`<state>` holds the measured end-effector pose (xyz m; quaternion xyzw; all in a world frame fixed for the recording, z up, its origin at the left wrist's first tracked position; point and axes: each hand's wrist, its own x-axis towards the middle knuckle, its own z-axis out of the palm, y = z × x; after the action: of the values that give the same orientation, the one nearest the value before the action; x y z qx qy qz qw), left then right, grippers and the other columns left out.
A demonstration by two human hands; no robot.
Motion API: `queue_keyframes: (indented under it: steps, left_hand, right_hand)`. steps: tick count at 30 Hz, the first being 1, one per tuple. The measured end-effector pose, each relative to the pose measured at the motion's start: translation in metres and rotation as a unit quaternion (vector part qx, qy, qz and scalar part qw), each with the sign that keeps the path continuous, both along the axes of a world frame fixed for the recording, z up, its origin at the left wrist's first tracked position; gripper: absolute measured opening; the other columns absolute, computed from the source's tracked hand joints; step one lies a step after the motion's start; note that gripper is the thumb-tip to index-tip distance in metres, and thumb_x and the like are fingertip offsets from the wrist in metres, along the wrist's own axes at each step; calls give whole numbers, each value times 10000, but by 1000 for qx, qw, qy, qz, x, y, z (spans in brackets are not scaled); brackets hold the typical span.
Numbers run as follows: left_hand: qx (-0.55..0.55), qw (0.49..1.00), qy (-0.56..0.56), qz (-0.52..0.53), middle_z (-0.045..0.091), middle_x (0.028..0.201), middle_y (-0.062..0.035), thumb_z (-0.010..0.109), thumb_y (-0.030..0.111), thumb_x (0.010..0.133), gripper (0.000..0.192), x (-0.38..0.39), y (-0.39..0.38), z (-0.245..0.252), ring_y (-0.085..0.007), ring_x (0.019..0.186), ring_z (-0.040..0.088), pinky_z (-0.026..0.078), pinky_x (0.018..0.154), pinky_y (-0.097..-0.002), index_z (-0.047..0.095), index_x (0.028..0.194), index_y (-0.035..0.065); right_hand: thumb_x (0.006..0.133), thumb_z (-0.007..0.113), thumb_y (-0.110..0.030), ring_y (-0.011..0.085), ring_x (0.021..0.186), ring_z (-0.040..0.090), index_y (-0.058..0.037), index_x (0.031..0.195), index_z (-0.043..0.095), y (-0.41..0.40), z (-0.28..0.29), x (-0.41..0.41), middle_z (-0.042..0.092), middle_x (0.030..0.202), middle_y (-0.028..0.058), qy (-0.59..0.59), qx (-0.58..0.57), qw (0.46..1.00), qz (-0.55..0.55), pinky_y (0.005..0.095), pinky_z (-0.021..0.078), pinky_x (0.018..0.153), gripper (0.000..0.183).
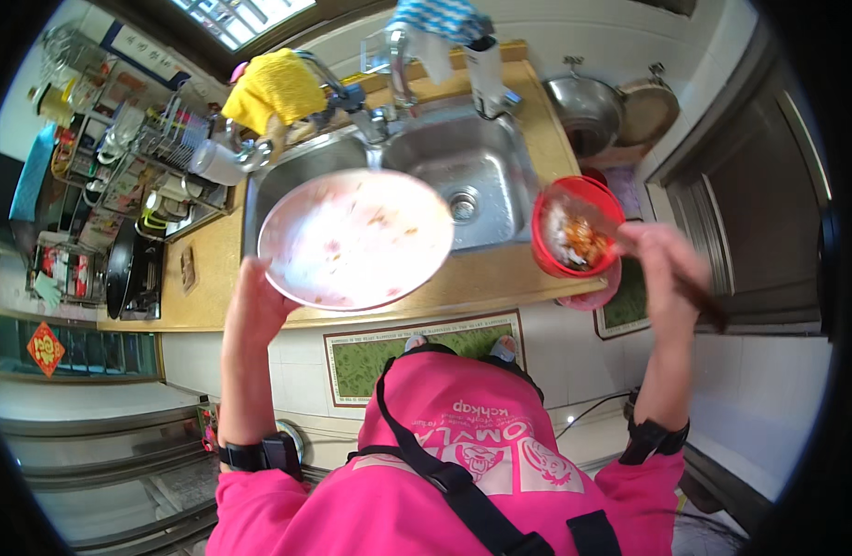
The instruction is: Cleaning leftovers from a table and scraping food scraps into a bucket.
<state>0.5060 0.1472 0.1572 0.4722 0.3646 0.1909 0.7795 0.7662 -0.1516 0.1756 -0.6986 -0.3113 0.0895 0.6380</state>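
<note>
My left hand (259,295) grips the near left rim of a large oval white plate (356,240) with food scraps on it, held over the front of the sink. Motion-blurred, my right hand (665,260) is closed around the dark handle of a spatula (596,217). Its blade is over a red plastic container (579,186) at the counter's right end. White and orange-brown food lies in that container. The spatula's exact kind is blurred.
Behind the plate is a double-bowl steel sink (460,156) with a faucet (398,62). A yellow cloth (276,90) hangs at its left. Further left stand a dish rack (182,132) and a black pan (125,267). Metal pots (585,111) hang at right.
</note>
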Motion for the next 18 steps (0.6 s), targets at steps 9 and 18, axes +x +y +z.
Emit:
queue_keyframes:
  steps: [9, 18]
  left_hand:
    - [67, 986, 137, 68, 485, 948, -177, 461, 136, 785, 417, -43, 130, -137, -271, 734, 595, 538, 646, -388, 247, 1129, 39]
    - [-62, 997, 17, 41, 443, 1076, -188, 501, 125, 790, 464, 58, 182, -272, -310, 862, 569, 530, 687, -423, 229, 1158, 49]
  right_hand:
    - [835, 515, -113, 134, 679, 602, 54, 858, 603, 119, -97, -83, 605, 785, 95, 119, -52, 989, 72, 216, 467, 616, 191]
    - [849, 486, -121, 184, 711, 616, 79, 902, 577, 186, -129, -158, 602, 823, 124, 173, -92, 980, -36, 256, 511, 657, 226]
